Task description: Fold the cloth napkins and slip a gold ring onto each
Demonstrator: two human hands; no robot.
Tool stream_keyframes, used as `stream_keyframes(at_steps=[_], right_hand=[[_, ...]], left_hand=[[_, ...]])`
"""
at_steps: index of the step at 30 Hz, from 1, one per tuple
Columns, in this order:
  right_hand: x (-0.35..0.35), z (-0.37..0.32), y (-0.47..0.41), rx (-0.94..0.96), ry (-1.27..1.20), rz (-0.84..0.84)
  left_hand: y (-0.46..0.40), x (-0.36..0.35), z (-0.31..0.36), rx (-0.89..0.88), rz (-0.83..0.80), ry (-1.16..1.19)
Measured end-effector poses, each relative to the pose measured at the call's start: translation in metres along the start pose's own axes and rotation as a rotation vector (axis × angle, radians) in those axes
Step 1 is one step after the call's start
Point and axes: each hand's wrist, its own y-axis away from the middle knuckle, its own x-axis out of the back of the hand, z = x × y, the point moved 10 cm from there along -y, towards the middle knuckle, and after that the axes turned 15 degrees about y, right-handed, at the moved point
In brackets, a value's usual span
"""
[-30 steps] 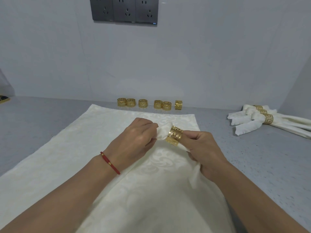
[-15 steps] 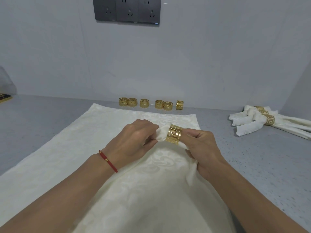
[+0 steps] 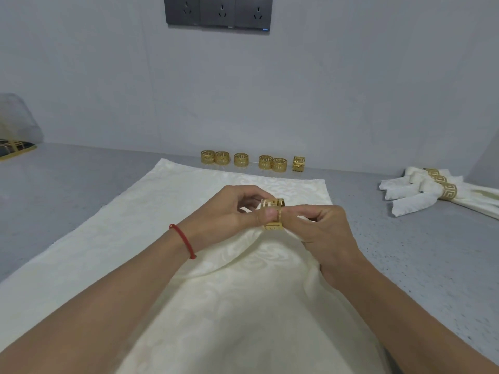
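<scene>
Left hand [image 3: 229, 209], red cord at the wrist, pinches the gold openwork metal ring [image 3: 274, 215] with thumb across its near face and fingers curled over the top. Right hand [image 3: 326, 233] sits just right of the ring, fingers curled and clamped on the gathered cream damask cloth napkin [image 3: 243, 292]. Both hands meet at the ring, above the middle of the cloth.

Napkin's gathered neck runs left–right through the ring; its loose body falls toward the near edge, over the grey speckled desk [image 3: 405, 265]. A second flat cream cloth appears to lie underneath, though I cannot tell whether it is separate.

Judgement: ring is partway on. The coming move turns on sliding the ring rightward along the napkin's long axis, toward the right hand, which must give way or pull cloth through. Left hand is the one on the ring.

Far side, by the wall: a row of six spare gold rings [image 3: 253, 161]. Far right: a pile of finished ringed napkins [image 3: 421, 193].

Dark socket panel [image 3: 218, 9] on wall; small mark at its right corner, unreadable. No legible writing elsewhere.
</scene>
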Motion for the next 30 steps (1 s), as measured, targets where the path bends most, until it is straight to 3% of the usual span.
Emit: stream_keyframes(at_steps=[7,14,16,19,20,21,24,30], right_hand=[[0.011,0.009,-0.003,-0.003,-0.119,0.085],[0.02,0.008,-0.004,0.012,-0.174,0.116],[0.028,-0.001,-0.006,0.112,0.065,0.129],[0.022,-0.007,-0.012,0.251,0.995,0.08],[0.019,-0.006,-0.013,0.282,1.193,0.058],[0.016,-0.005,-0.014,0.297,1.235,0.03],[0.009,-0.007,-0.011,0.305,1.013,-0.016],[0.025,-0.021,-0.018,0.376,1.025,0.059]], left_hand=[[-0.001,0.01,-0.01,0.053,0.067,0.184],[-0.002,0.027,-0.013,0.053,0.098,0.114],[0.0,0.031,-0.014,0.041,0.109,0.063],[0.002,0.03,-0.013,0.022,0.103,-0.018],[0.002,0.029,-0.012,0.015,0.103,-0.04],[0.001,0.028,-0.011,0.008,0.107,-0.057],[-0.001,0.021,-0.007,-0.008,0.11,-0.091],[-0.002,0.012,0.005,0.075,0.059,0.003]])
